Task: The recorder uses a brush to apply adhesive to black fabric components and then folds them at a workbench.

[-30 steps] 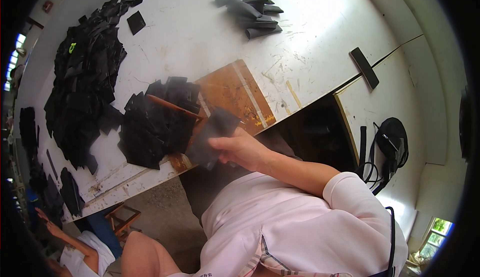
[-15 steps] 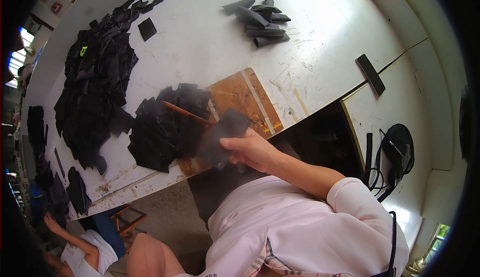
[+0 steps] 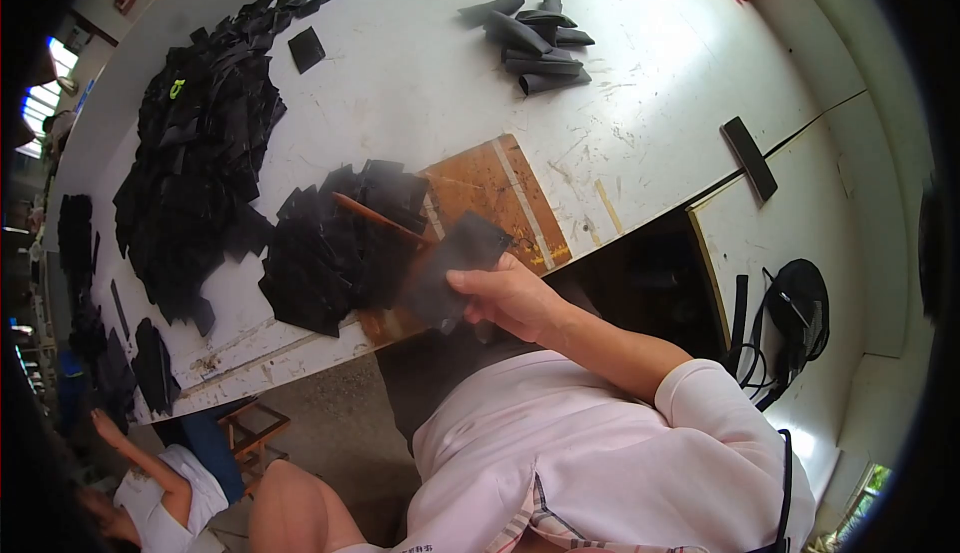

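My right hand (image 3: 508, 295) pinches a flat black piece of sheet material (image 3: 462, 258), thumb on top and fingers mostly hidden behind it. It is held over the near edge of a brown board (image 3: 505, 188) on the white table. Left of it lies a heap of similar black pieces (image 3: 315, 258). A thin reddish-brown stick (image 3: 378, 215) rests across that heap, its right end close to the held piece. My left hand is not in view.
A larger pile of black pieces (image 3: 195, 173) spreads along the left. Several rolled black pieces (image 3: 540, 43) lie at the far side. On the right are a dark bar (image 3: 750, 158) and a black corded object (image 3: 800, 303). Another person (image 3: 165, 488) sits at lower left.
The whole view has shifted slightly, with the table items a little further right. My right hand keeps its hold on the black piece, nearly in the same place.
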{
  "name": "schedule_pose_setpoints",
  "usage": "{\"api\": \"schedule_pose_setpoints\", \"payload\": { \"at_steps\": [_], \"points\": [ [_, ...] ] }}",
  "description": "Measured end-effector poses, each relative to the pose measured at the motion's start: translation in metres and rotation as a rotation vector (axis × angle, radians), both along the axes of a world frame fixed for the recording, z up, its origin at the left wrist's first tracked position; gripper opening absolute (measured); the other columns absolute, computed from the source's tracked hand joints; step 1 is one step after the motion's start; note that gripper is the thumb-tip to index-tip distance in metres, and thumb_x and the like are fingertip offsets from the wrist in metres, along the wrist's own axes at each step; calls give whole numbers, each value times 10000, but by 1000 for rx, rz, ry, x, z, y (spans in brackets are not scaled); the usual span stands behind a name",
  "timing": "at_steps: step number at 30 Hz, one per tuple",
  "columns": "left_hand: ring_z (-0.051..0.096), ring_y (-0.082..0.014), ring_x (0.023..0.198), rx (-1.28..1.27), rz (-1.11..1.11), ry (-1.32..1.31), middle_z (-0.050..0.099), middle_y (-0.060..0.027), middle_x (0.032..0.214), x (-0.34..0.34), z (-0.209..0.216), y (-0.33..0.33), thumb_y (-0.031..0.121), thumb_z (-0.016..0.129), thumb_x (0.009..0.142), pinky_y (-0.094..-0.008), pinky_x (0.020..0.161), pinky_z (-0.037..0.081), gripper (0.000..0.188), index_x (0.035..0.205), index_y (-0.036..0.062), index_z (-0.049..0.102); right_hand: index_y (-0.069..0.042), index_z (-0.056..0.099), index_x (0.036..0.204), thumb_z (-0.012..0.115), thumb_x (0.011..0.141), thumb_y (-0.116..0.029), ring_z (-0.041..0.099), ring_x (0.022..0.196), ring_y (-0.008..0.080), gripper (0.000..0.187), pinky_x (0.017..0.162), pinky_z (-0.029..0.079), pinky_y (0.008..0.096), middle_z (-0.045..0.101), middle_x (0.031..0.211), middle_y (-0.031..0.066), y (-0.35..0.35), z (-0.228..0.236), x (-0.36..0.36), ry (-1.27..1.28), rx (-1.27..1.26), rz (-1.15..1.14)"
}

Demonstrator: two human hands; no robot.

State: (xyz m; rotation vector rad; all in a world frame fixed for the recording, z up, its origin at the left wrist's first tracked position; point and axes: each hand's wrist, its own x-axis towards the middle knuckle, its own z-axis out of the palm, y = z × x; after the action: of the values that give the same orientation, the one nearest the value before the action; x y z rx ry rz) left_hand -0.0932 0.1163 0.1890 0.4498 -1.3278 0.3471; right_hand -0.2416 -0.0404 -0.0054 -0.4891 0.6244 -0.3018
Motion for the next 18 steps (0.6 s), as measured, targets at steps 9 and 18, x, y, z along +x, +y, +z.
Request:
{"api": "schedule_pose_setpoints", "payload": {
  "at_steps": [9,18],
  "points": [
    [332,-39,436,17,-88,78,391,44,559,-9,1,-3,276,358,886,-167,410,271,187,768,147,422,-78,549,1005,591,785,-111,549,645,86,227,517,425,193,596,861,18,-1,3,-2,-6,9,12],
    [333,-34,441,32,-133,167,402,47,573,-17,-5,-3,280,340,901,-165,414,276,181,810,155,435,-91,536,1001,582,794,-131,550,684,89,216,535,421,203,593,877,17,-7,2,-3,-99,40,53]
  ]
}}
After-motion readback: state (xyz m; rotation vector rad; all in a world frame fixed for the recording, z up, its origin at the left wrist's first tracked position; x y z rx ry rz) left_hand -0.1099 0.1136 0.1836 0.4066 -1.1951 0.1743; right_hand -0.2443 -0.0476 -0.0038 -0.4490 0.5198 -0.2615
